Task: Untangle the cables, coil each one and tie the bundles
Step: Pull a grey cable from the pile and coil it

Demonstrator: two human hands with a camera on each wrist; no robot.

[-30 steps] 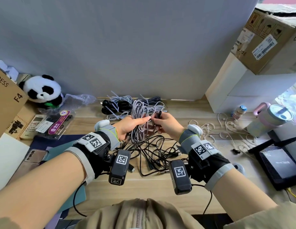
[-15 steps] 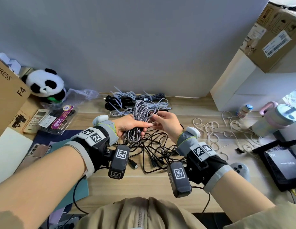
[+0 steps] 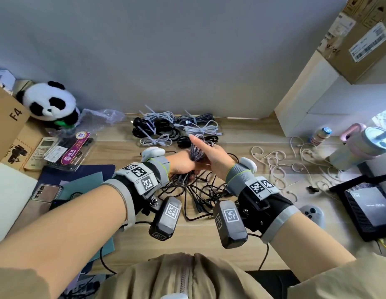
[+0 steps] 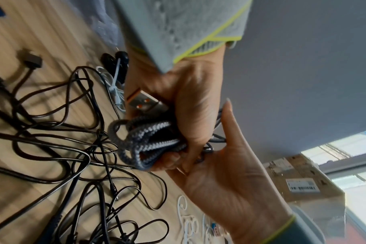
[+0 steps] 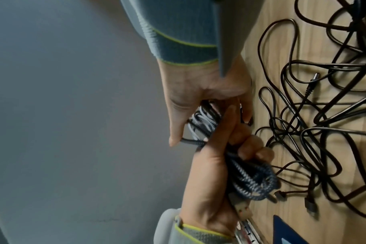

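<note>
a person's left hand (image 3: 183, 165) grips a coiled braided cable (image 3: 196, 151) above a wooden worktop (image 3: 127, 216), fingers curled round the bundle, its orange-tongued usb plug (image 4: 143, 101) jutting out beside the palm. the right hand (image 3: 211, 155) lies against the same coil from the other side, forefinger stretched straight along it; the wrist views show its thumb under a strand and its lower fingers tucked in by the coil, though how firmly they hold cannot be told.

just below both hands a tangle of black cables (image 3: 200, 193) sprawls loose on the worktop. beyond the hands, by the wall, lie tied bundles (image 3: 172, 126) of white, grey and black cable. right of the right hand, white cables (image 3: 280, 167) are scattered uncoiled.

far left of the left hand, a cardboard box (image 3: 6, 124) reads "f4"; what it holds is hidden. a plush panda (image 3: 51, 103) sits beside it, next to a clear packet (image 3: 71, 152) with a purple label whose writing is too small to read, and a remote (image 3: 40, 151). up right of the right hand, a brown carton (image 3: 360, 39) with a barcoded shipping label sits on a white box (image 3: 312, 104); the print cannot be read. a small bottle (image 3: 320, 134), a lidded tumbler (image 3: 360, 147) and a black router (image 3: 369, 203) stand further right.
</note>
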